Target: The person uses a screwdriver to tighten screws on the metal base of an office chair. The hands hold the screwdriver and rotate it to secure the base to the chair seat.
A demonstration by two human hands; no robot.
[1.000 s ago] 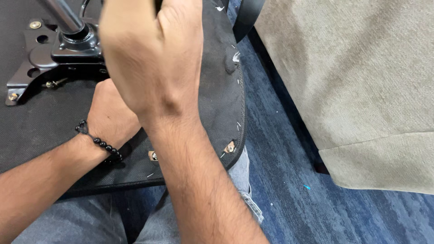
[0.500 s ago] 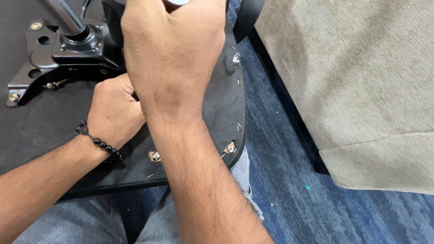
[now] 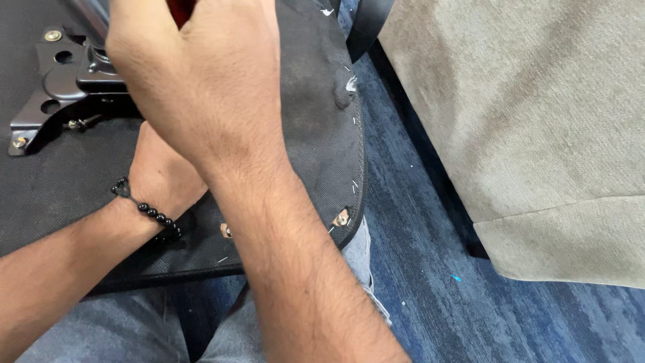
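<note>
Black fabric covered the upturned chair seat [image 3: 316, 121] on the lap. The right hand [image 3: 201, 87] was curled tight around a red-tipped tool [image 3: 183, 8]. The left hand [image 3: 161, 178] lay half hidden beneath; I cannot tell its grip.

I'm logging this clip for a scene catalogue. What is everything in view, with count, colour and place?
seat underside: one, black fabric, across the lap, left and centre
metal bracket: one, black, bolted on the seat underside, upper left
metal post: one, silver, rising from the bracket, top left
staples: several, silver, along the seat edge
cushion: one, beige, right side
carpet: blue, floor between seat and cushion
jeans: blue-grey, bottom left
bracelet: one, black beads, left wrist
left hand: under the right arm, on the seat
right hand: fisted around something red, mostly hidden, top centre
</note>
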